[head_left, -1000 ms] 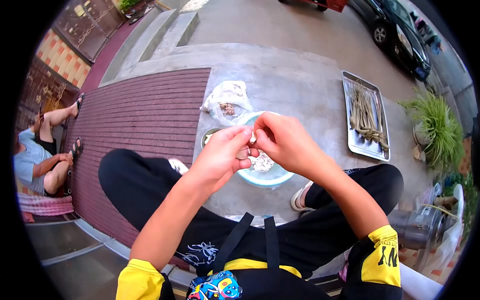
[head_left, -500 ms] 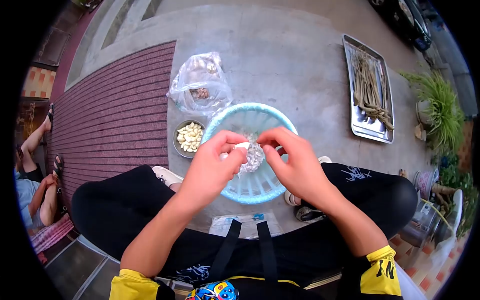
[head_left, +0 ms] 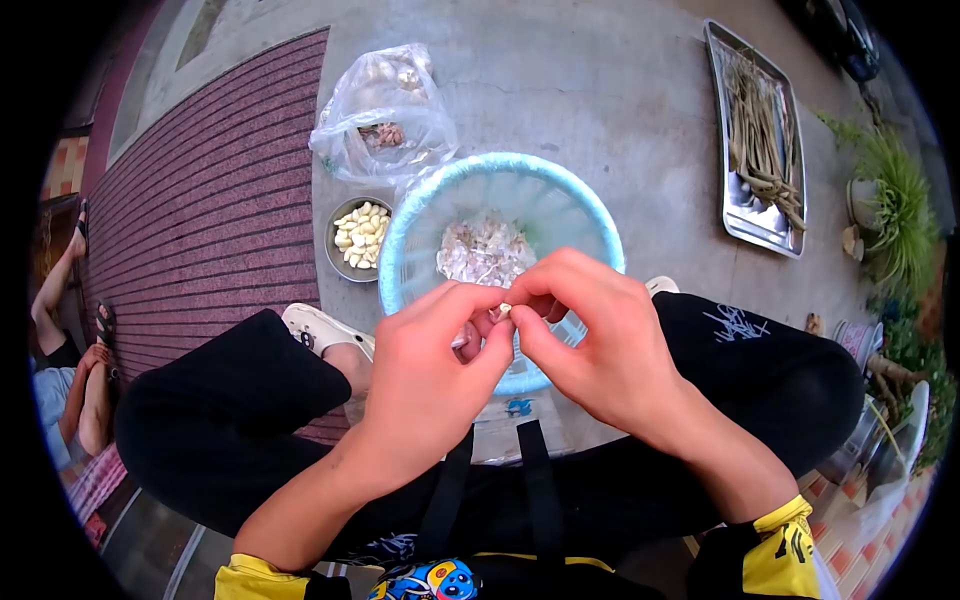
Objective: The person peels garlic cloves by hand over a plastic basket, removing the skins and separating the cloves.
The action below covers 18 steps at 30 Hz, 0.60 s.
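Above the near part of a light blue basket (head_left: 604, 215), my left hand (head_left: 425, 365) and my right hand (head_left: 600, 345) meet at the fingertips. Between them is a small pale garlic clove (head_left: 504, 311), pinched by both. More garlic, pinkish, shows partly behind the curled fingers of my left hand. Thin papery garlic skins (head_left: 485, 250) lie in the basket. Left of the basket stands a metal bowl (head_left: 333, 247) holding peeled white cloves (head_left: 362, 232).
A clear plastic bag (head_left: 385, 120) with garlic lies beyond the bowl. At the right are a metal tray (head_left: 745, 225) of dried stalks and a potted plant (head_left: 895, 205). Another person's bare leg (head_left: 57, 280) shows at the far left, beside the striped mat (head_left: 220, 200).
The view has tilted down, bringing the bowl and basket into fuller sight. Both hands, apart at the fingertips half a second ago, now meet at the clove.
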Each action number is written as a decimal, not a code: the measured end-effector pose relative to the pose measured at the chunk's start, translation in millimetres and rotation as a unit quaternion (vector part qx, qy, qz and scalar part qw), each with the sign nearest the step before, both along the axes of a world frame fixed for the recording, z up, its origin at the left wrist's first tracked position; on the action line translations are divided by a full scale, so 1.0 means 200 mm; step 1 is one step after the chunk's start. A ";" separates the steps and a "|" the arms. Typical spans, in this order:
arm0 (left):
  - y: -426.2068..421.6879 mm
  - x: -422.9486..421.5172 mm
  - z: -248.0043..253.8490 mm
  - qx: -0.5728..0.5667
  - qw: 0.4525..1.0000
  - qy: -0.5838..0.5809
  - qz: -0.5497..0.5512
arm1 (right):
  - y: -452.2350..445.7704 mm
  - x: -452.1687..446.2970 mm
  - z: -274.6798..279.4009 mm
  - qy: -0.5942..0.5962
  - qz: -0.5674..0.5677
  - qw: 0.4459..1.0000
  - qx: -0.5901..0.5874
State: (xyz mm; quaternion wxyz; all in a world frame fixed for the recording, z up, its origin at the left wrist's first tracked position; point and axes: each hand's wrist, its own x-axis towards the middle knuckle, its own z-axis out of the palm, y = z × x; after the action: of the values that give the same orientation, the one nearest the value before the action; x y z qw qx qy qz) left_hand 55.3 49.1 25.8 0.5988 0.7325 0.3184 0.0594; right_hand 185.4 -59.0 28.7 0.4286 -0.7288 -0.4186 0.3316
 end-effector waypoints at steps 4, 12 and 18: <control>-0.02 -0.01 0.00 0.080 0.996 -0.013 -0.022 | -0.01 0.00 0.00 0.005 0.012 1.000 -0.001; -0.03 -0.01 0.00 0.088 0.995 -0.038 -0.033 | 0.00 0.00 0.03 0.104 -0.038 0.993 -0.036; -0.02 -0.01 -0.01 0.072 0.996 -0.036 -0.034 | -0.01 0.02 0.03 0.044 0.004 0.999 -0.019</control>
State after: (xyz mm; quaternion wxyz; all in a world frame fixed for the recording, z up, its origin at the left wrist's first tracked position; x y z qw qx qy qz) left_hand 52.7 46.0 24.4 0.5575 0.7812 0.2667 0.0882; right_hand 189.8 -61.5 34.5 0.4314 -0.7196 -0.3965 0.3727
